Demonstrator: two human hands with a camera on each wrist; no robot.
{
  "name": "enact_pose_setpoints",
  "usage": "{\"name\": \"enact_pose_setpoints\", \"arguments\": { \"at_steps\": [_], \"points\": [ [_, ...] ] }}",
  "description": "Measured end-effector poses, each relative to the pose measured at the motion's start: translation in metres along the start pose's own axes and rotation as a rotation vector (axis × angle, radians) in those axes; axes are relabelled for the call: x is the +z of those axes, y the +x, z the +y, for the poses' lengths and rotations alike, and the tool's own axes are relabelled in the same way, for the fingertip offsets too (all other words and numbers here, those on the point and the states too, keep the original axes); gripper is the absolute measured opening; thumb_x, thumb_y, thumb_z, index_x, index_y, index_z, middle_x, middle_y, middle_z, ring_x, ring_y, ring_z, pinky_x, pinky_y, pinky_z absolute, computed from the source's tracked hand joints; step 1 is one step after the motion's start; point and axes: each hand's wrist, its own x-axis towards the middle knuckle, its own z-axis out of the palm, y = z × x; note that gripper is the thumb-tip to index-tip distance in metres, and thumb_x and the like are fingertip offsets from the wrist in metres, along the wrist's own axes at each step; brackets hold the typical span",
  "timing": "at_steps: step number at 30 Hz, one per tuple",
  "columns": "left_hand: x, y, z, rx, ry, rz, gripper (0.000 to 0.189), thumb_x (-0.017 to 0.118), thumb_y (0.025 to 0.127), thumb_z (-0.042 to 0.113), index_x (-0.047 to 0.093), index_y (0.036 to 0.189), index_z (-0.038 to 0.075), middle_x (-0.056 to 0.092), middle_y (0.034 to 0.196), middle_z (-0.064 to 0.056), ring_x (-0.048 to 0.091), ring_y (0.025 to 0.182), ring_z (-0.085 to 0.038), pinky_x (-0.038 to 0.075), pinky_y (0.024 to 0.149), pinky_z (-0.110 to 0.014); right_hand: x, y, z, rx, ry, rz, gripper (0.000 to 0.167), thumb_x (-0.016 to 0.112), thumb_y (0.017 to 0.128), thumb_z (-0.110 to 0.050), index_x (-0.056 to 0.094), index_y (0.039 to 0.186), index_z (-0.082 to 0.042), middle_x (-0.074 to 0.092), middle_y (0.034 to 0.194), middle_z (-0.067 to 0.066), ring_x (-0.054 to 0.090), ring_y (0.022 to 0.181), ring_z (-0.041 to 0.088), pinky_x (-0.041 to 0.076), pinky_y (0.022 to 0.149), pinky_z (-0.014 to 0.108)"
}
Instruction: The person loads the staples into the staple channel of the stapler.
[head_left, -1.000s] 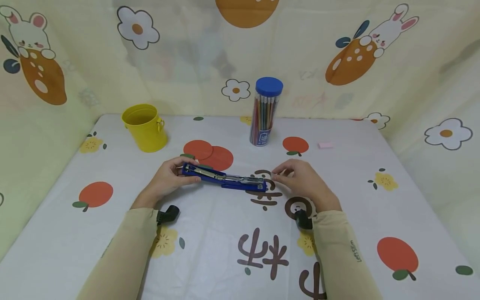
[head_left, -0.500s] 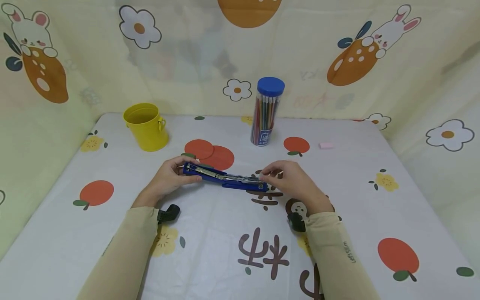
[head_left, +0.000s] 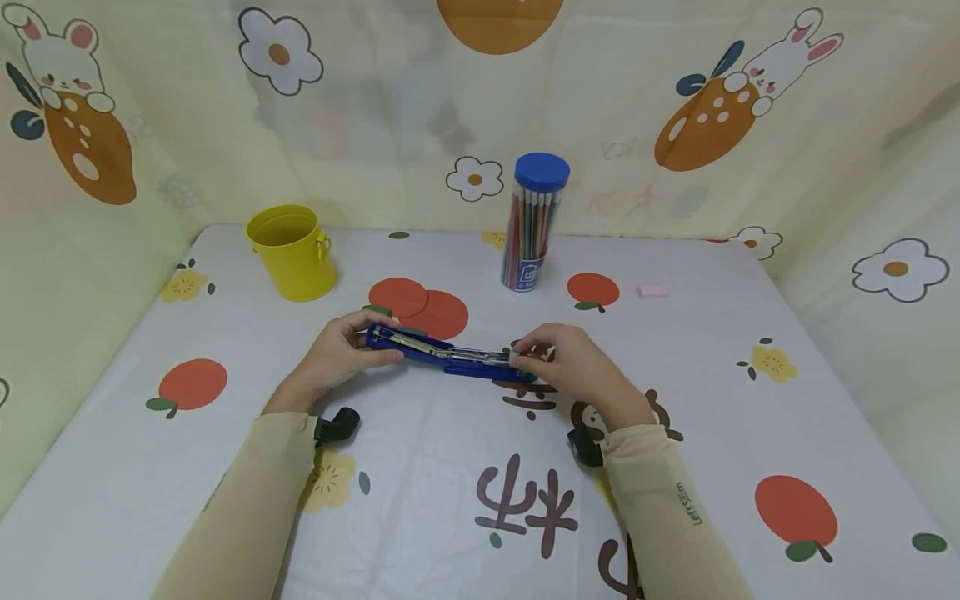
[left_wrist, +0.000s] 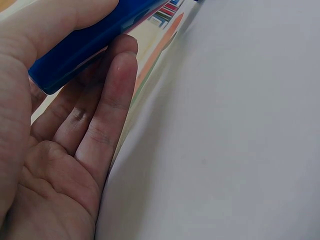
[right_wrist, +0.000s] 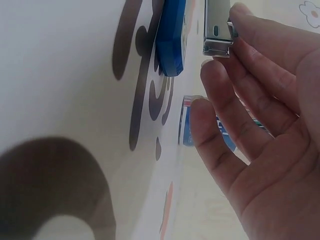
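Note:
In the head view an opened blue stapler (head_left: 477,367) is held low over the table, its metal magazine exposed. My left hand (head_left: 335,357) grips its left end between thumb and fingers. At the other end, my right hand (head_left: 567,364) pinches a small silvery strip of staples (right_wrist: 232,29) with thumb and forefinger, right at the magazine. The right wrist view shows the end of the metal magazine (right_wrist: 216,27) raised apart from the blue base (right_wrist: 171,42); most of the strip is hidden by fingers.
A yellow bucket (head_left: 292,258) stands at the back left of the table (head_left: 420,500). Behind the stapler is a clear tube of pencils (head_left: 528,233) with a blue lid. A pink eraser (head_left: 652,291) lies to its right. A printed curtain (head_left: 360,150) hangs behind.
My right hand has moved left from beside the stapler onto the end of its magazine. The left hand and the stapler have stayed almost in place.

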Motion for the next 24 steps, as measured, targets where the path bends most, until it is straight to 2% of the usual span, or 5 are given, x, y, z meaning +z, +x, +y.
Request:
{"name": "enact_pose_setpoints", "arguments": {
  "at_steps": [7,15,20,24],
  "points": [
    [0.0001,0.0006,0.0002,-0.006,-0.002,-0.002,0.047,0.087,0.079,0.008,0.066,0.122,0.007,0.063,0.120,-0.017,0.063,0.101,-0.030,0.056,0.084,-0.028,0.0014,0.0008,0.0004,-0.002,-0.003,0.003,0.022,0.076,0.093,-0.024,0.076,0.112,-0.012,0.068,0.112,0.002,0.059,0.092,0.021,0.054,0.076,0.033],
    [-0.0001,0.0014,-0.0003,-0.003,0.004,0.001,0.047,0.087,0.080,0.008,0.066,0.122,0.007,0.063,0.121,-0.016,0.063,0.101,-0.030,0.056,0.084,-0.028,0.0022,0.0014,0.0016,-0.059,-0.022,0.037,0.019,0.080,0.089,-0.021,0.081,0.107,-0.014,0.070,0.107,-0.001,0.060,0.092,0.018,0.055,0.078,0.033],
    [-0.0004,0.0013,-0.0005,-0.004,0.000,-0.005,0.048,0.087,0.080,0.008,0.066,0.123,0.006,0.063,0.121,-0.017,0.063,0.101,-0.031,0.056,0.084,-0.028,0.0029,0.0018,0.0023,-0.071,-0.039,0.042,0.022,0.080,0.089,-0.023,0.079,0.110,-0.015,0.069,0.104,-0.002,0.062,0.091,0.017,0.055,0.078,0.033],
    [-0.0002,0.0017,-0.0009,0.000,0.004,-0.006,0.048,0.087,0.080,0.008,0.066,0.123,0.006,0.063,0.121,-0.017,0.063,0.101,-0.031,0.056,0.084,-0.028,0.0029,0.0017,0.0020,-0.089,-0.048,0.039,0.019,0.079,0.090,-0.022,0.080,0.108,-0.017,0.068,0.104,-0.002,0.061,0.092,0.017,0.055,0.079,0.034]
  ]
}}
